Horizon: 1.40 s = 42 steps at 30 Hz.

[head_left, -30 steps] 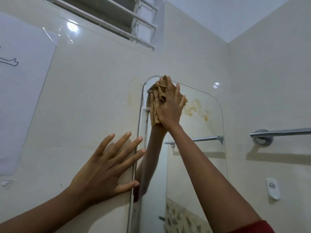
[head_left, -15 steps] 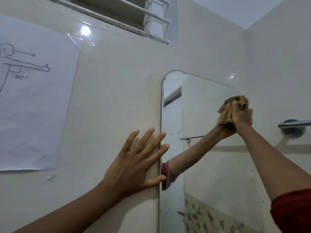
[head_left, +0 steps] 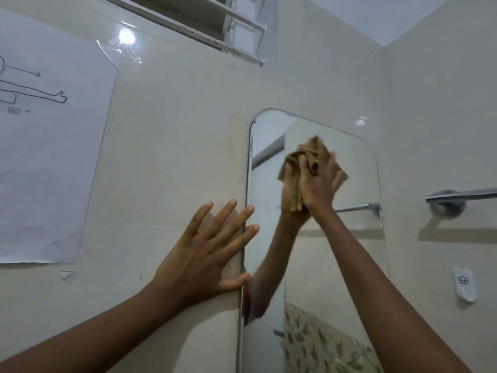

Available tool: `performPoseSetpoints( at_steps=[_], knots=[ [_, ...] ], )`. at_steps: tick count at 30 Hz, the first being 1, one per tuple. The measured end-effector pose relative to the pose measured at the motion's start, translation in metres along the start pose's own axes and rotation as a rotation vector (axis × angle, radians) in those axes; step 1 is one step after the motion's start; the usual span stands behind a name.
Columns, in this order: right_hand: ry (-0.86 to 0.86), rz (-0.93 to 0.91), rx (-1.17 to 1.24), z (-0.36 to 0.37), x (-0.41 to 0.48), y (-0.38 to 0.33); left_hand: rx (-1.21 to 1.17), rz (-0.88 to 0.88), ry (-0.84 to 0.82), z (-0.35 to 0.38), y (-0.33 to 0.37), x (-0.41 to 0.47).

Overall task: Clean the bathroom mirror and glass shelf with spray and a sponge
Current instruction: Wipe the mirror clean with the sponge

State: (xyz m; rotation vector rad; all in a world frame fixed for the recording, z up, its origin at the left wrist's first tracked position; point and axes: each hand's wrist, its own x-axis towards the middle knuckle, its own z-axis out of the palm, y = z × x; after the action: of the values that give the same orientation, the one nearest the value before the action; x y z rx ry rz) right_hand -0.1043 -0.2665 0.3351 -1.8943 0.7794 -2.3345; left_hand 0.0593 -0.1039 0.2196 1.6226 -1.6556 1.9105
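A tall frameless mirror (head_left: pixel 269 238) with rounded top corners hangs on the beige tiled wall. My right hand (head_left: pixel 318 184) presses a crumpled brown cloth (head_left: pixel 312 150) flat against the upper middle of the glass; the reflected hand and arm meet it from the left. My left hand (head_left: pixel 207 254) lies flat on the tiles just left of the mirror, fingers spread, fingertips and thumb touching its left edge. No spray bottle or glass shelf shows in this view.
A chrome towel bar (head_left: pixel 457 196) sticks out from the right wall. Below it sits a small white wall hook (head_left: pixel 463 284). A paper sheet with a line drawing (head_left: pixel 45 146) is taped to the wall at left. A louvred window (head_left: pixel 204 17) runs along the top.
My right hand swept the cloth from the mirror's top left to its right edge, then back to the upper middle. The left hand stayed planted on the wall. The camera shifted.
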Motion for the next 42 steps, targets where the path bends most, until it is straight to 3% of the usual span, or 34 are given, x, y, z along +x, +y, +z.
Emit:
performPoseSetpoints(
  at_steps=[4,8,11,14,18,20,22,25,28,30,33,36,42],
  knots=[
    [-0.117,-0.457,-0.108,0.024,-0.010,-0.059,-0.007,0.005,-0.013,0.000,0.000,0.000],
    [-0.182,-0.628,-0.104,0.018,0.026,-0.045,-0.002,0.004,0.004,0.001,0.000,0.001],
    [-0.090,-0.489,-0.020,0.002,0.053,-0.010,-0.002,0.002,0.020,0.002,0.000,0.001],
    [0.037,-0.202,0.025,-0.023,0.075,0.042,0.016,0.003,0.016,0.003,0.000,0.001],
    [0.082,0.198,-0.054,-0.048,0.068,0.109,0.047,-0.003,0.007,0.003,0.000,0.000],
    [0.112,0.352,-0.058,-0.049,0.050,0.117,0.066,0.001,0.017,0.001,0.000,0.000],
    [0.148,0.383,-0.059,-0.040,0.029,0.099,0.085,0.005,0.026,0.000,0.001,0.000],
    [0.103,0.131,-0.056,-0.016,-0.014,0.037,0.095,-0.007,0.050,-0.002,0.002,0.000],
    [-0.117,-0.369,-0.076,0.003,-0.070,-0.019,0.090,-0.038,0.110,-0.007,0.002,-0.001],
    [-0.243,-0.600,-0.098,0.008,-0.103,-0.023,0.067,-0.063,0.144,-0.009,0.003,-0.002],
    [-0.304,-0.717,-0.095,-0.002,-0.122,0.014,0.096,-0.064,0.126,-0.011,0.003,-0.003],
    [-0.203,-0.543,-0.025,-0.023,-0.104,0.063,0.149,-0.062,0.052,-0.010,0.004,-0.002],
    [0.134,0.156,-0.025,-0.064,-0.065,0.147,0.191,-0.052,-0.006,-0.007,0.003,-0.001]
  ],
)
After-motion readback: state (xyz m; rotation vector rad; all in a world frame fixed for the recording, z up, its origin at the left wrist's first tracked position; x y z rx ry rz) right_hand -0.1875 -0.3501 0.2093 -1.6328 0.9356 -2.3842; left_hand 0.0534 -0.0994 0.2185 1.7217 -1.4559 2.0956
